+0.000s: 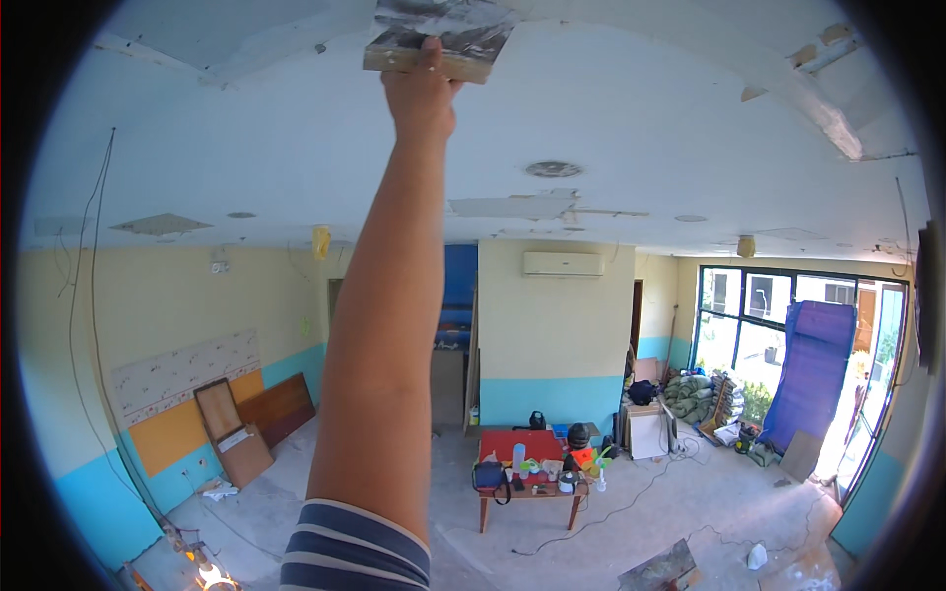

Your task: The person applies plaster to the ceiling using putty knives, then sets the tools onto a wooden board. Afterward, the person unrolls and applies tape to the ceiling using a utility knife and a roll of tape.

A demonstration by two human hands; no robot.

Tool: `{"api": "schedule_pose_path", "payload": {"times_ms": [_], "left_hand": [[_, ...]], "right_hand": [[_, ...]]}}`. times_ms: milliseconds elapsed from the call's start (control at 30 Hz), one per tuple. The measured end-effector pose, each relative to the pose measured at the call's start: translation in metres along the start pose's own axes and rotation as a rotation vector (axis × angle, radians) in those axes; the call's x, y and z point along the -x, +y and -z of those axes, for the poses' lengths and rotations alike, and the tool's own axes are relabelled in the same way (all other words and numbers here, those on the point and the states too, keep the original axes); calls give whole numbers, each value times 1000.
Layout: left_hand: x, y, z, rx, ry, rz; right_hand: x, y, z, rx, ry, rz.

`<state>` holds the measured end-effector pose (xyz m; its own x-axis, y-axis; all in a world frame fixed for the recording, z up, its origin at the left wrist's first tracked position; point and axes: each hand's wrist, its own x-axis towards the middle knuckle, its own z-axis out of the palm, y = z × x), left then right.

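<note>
In the head view, the left hand [419,100] is raised toward 12 o'clock, gripping a smeared board [448,32] with its thumb on the dark face; the top edge of the picture cuts the board off, and whether it touches the ceiling [641,98] cannot be told. The right hand is out of sight, so its state cannot be told. A round vent [554,169] sits at 1 o'clock, an air conditioner [563,264] just past 2, and a red table [493,448] between 5 and 6.
</note>
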<state>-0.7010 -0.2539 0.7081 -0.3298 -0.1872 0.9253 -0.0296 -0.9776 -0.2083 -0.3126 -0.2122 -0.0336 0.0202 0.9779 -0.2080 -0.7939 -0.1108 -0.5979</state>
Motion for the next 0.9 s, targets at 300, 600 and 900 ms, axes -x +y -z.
{"api": "schedule_pose_path", "payload": {"times_ms": [300, 600, 900], "left_hand": [[-18, -11, -38, -25, 60, 190], [-9, -54, 52, -482, 349, 9], [24, 0, -72, -1207, -145, -706]], "right_hand": [[7, -7, 8, -66, 158, -21], [4, -3, 21, -32, 138, 7], [6, -5, -6, -86, 50, -18]]}}
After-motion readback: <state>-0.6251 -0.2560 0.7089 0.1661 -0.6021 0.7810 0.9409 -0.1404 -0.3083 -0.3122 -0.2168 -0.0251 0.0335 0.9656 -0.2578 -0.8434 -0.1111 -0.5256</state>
